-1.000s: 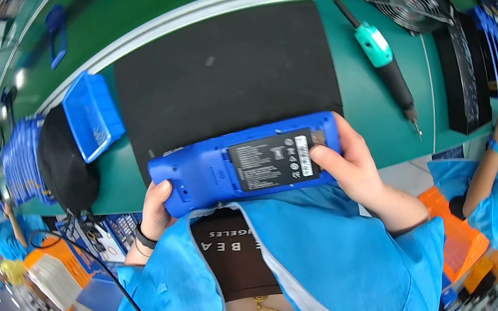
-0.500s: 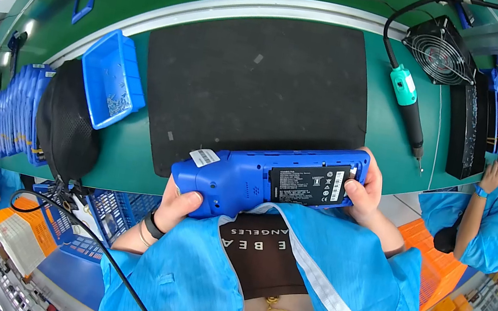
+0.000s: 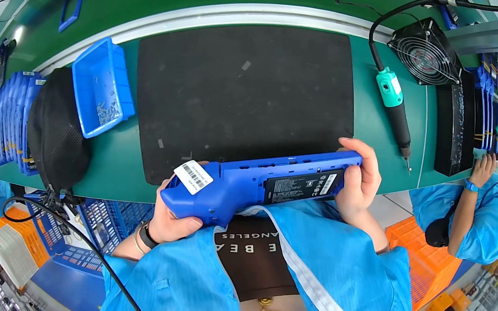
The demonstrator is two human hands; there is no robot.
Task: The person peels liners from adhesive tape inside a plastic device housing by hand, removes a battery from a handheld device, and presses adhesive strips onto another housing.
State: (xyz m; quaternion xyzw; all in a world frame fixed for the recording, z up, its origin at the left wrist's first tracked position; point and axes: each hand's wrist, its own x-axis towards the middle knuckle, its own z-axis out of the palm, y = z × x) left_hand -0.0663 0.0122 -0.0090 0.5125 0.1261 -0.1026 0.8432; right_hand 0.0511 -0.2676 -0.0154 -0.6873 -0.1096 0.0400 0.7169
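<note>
A blue handheld device (image 3: 244, 184) is held tilted between my two hands, above the near edge of the black mat (image 3: 247, 89). Its side edge faces up, with a black labelled battery (image 3: 299, 187) showing in its back and a white barcode sticker (image 3: 193, 176) at its left end. My left hand (image 3: 172, 218) is closed around the sticker end. Around the right end, the fingers of my right hand (image 3: 360, 181) are closed, with the index finger on the upper edge.
A blue bin (image 3: 102, 88) of small screws stands left of the mat, beside a black mesh bag (image 3: 59, 130) and stacked blue parts (image 3: 10, 119). Rightward are an electric screwdriver (image 3: 395, 111), a fan (image 3: 425, 56) and a black tray (image 3: 454, 130). A co-worker (image 3: 484, 208) sits at right.
The device has rolled between my hands: its side edge and sticker show more, its battery face less. My right index finger has moved onto its upper edge. The camera view has shifted.
</note>
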